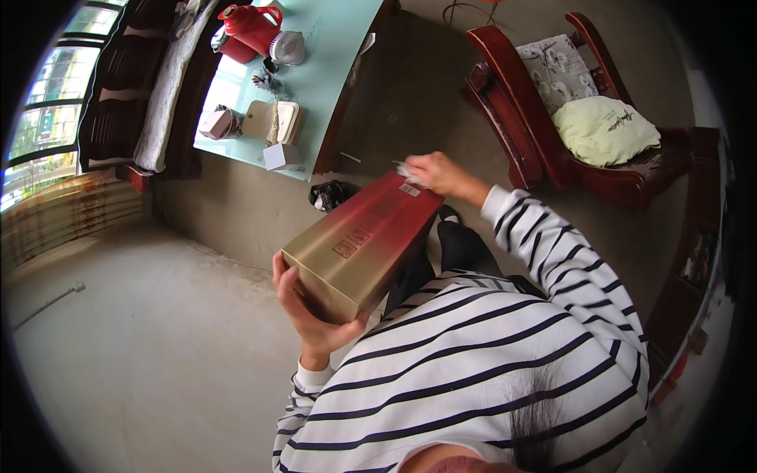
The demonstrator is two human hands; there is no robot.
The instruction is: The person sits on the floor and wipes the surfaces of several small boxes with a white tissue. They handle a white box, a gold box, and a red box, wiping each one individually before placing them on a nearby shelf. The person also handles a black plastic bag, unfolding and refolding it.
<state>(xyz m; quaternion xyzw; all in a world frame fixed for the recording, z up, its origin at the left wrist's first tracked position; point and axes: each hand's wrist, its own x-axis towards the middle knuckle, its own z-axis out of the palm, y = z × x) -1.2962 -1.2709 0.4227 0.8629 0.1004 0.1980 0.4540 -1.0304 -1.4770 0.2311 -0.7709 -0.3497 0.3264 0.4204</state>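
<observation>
A long red-and-gold gift box [361,242] is held up at a slant in front of my body. My left hand [310,313] grips its gold end from below, thumb and fingers spread around the corners. At the red end, my right hand [436,174] holds a crumpled white tissue or cloth [408,172] against the edge, and that hand is slightly blurred. A small white barcode label [409,190] is stuck near the red end. Square printed marks decorate the box's upper face. Its underside is hidden.
A glass-topped table [331,71] bears a red thermos jug [254,29], a small white fan [288,48] and a beige case [287,123]. A black plastic bag [328,196] lies on the floor by it. To the right stands a red wooden armchair [502,88] with a pale green cushion [606,131].
</observation>
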